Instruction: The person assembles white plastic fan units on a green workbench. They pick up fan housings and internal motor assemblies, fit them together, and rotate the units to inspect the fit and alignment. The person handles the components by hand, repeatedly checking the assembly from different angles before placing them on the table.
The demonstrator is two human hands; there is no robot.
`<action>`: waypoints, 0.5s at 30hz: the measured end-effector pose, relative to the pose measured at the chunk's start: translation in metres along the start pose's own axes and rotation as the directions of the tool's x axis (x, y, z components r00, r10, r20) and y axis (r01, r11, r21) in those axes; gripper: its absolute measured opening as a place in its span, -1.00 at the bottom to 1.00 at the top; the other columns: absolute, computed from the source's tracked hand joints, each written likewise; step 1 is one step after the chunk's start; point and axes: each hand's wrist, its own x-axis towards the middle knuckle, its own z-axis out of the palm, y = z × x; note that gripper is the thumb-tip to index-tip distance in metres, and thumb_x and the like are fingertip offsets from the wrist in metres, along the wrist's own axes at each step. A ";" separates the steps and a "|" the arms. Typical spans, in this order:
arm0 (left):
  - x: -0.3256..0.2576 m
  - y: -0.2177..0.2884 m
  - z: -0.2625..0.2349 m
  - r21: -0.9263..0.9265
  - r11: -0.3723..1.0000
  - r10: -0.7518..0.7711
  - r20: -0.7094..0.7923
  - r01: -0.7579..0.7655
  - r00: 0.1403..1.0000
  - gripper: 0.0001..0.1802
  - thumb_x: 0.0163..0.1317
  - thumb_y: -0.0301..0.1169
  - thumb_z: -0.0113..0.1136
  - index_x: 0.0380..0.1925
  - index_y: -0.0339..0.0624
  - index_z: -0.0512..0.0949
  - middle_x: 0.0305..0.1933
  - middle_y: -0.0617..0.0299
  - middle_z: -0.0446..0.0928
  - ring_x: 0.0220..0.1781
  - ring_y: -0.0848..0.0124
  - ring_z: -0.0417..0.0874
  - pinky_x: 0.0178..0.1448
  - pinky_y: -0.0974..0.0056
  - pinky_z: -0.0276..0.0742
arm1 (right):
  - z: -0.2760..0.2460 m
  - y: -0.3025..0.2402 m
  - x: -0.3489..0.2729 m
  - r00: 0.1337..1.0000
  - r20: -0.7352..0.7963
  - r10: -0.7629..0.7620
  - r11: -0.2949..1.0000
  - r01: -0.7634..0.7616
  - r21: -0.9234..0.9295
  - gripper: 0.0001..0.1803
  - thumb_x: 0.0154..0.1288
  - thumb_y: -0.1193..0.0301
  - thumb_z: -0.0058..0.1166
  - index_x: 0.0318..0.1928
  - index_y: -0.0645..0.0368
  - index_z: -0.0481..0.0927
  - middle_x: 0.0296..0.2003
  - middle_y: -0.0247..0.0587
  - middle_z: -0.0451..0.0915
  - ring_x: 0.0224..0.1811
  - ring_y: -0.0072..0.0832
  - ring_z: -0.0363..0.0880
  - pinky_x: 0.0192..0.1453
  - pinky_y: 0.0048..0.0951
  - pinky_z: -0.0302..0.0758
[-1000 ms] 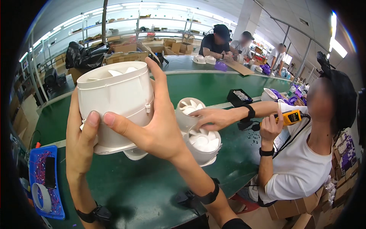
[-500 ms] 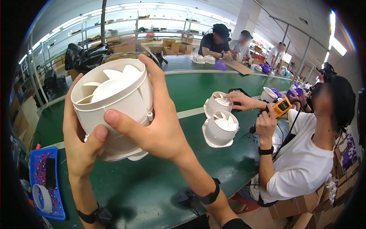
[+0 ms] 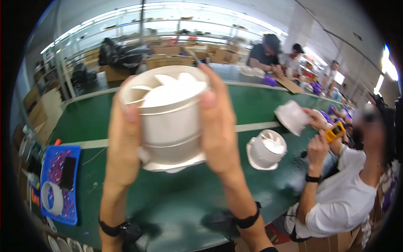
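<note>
Between my two hands I hold a white plastic duct fan [image 3: 172,130] up above the green work table [image 3: 176,210]. Its round open end faces up and shows the white blades; the flanged base points down. My left hand [image 3: 124,143] wraps its left side, and my right hand [image 3: 219,130] grips the right side, with both thumbs on the near wall. The picture is blurred around the hands. To the right, a similar fan [image 3: 268,149] stands on the table. Beyond it, a co-worker's hand holds another white fan housing [image 3: 291,117], tilted.
A blue tray [image 3: 76,185] at the left holds small coloured wires, a black block and a white ring [image 3: 52,197]. At right sits a co-worker [image 3: 340,197] with a yellow tool [image 3: 335,132]. Cardboard boxes [image 3: 168,62] and other people are across the table.
My view has swung left, so the scene sits further right. The fan in my hands has turned and stands more upright. The co-worker has lifted one of the two standing fans off the table.
</note>
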 end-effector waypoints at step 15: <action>0.005 0.011 -0.003 -0.032 0.999 0.006 0.111 -0.002 0.994 -0.15 0.40 0.00 0.03 0.40 -0.45 0.02 0.35 -0.14 0.31 0.39 0.18 0.33 0.46 0.17 0.17 | 0.000 -0.004 -0.001 0.987 0.005 0.162 0.980 -0.162 0.114 -0.40 0.60 0.12 -0.28 0.37 0.37 0.22 0.13 0.02 0.49 0.19 -0.40 0.42 0.32 -0.41 0.29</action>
